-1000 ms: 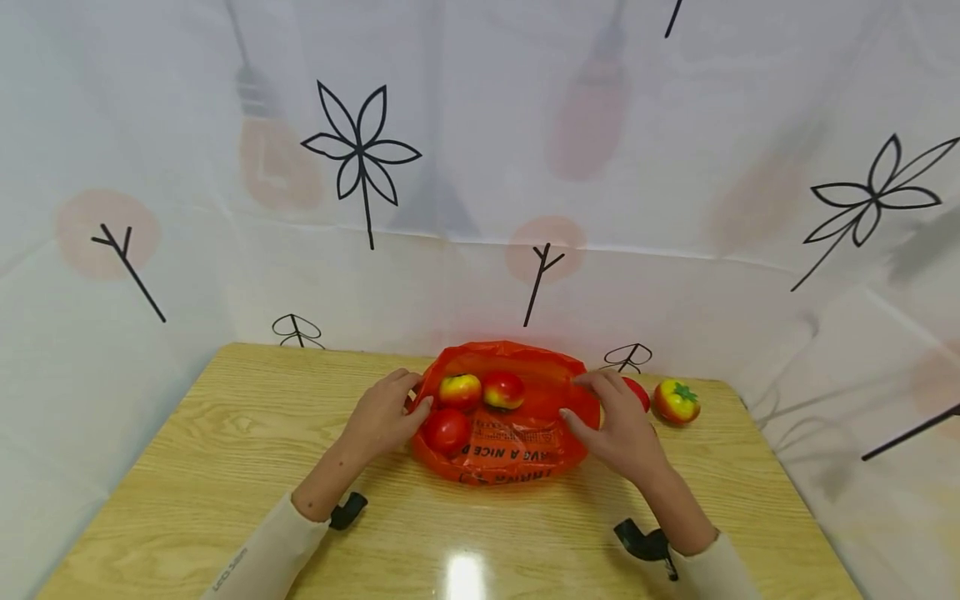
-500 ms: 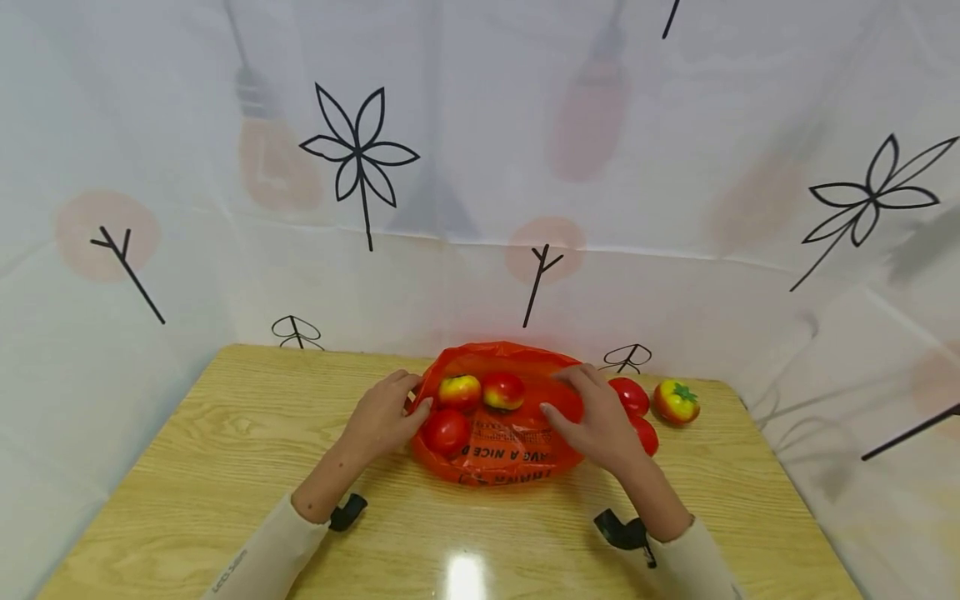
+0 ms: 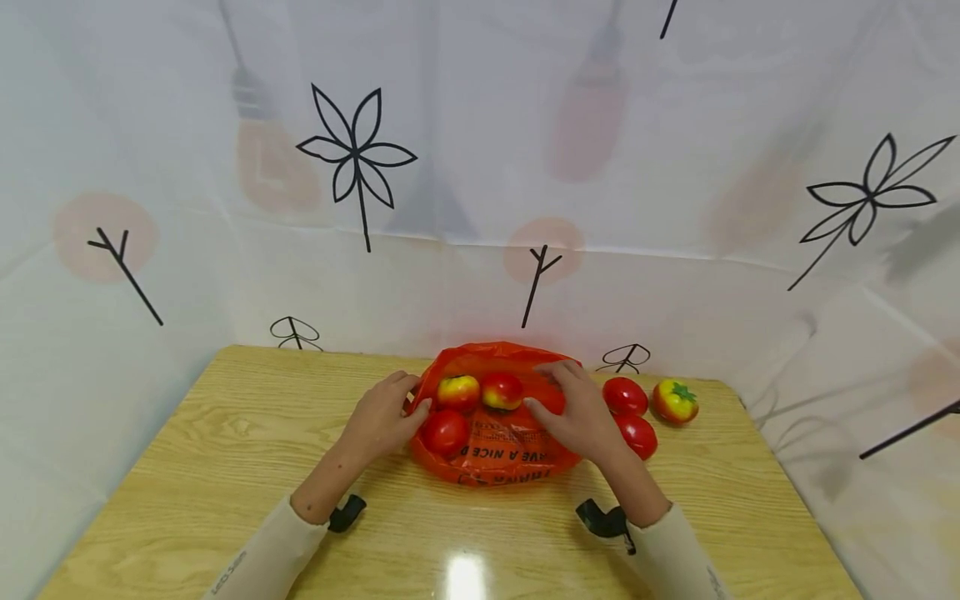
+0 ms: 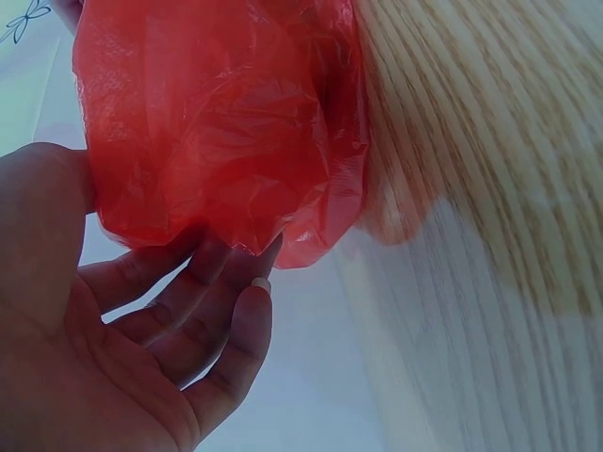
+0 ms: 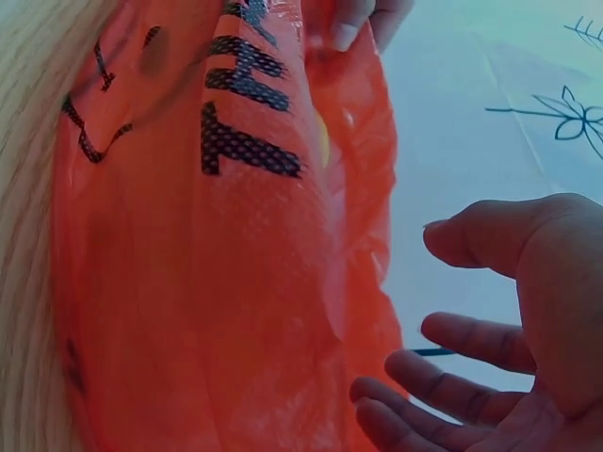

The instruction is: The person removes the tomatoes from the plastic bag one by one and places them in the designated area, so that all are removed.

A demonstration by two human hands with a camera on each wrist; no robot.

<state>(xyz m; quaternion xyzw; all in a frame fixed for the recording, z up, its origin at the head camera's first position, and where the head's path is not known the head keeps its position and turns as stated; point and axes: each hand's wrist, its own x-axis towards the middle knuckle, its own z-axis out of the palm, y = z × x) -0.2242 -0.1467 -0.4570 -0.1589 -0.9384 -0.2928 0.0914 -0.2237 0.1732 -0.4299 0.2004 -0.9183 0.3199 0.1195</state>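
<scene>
A red plastic bag (image 3: 517, 458) with black print lies on the table, mouth up. Inside it are a yellow-and-red fruit (image 3: 458, 392), another red-and-yellow one (image 3: 502, 391) and a plain red one (image 3: 446, 432). My left hand (image 3: 382, 417) grips the bag's left rim; in the left wrist view the thumb is partly hidden by the red plastic (image 4: 226, 113), the fingers curled at its edge. My right hand (image 3: 573, 408) hovers over the right side of the bag's mouth, thumb and fingers spread, nothing between them, as the right wrist view of that hand (image 5: 537, 330) also shows.
Right of the bag, two red fruits (image 3: 625, 396) lie close together, beside a yellow-and-red fruit with a green leafy top (image 3: 676, 401). A white patterned cloth (image 3: 480, 167) hangs behind the wooden table (image 3: 225, 433). Black straps (image 3: 602, 518) show by the wrists.
My right hand has moved left from the bag's right rim to over its mouth, uncovering the two red fruits at the right. My left hand stays at the left rim.
</scene>
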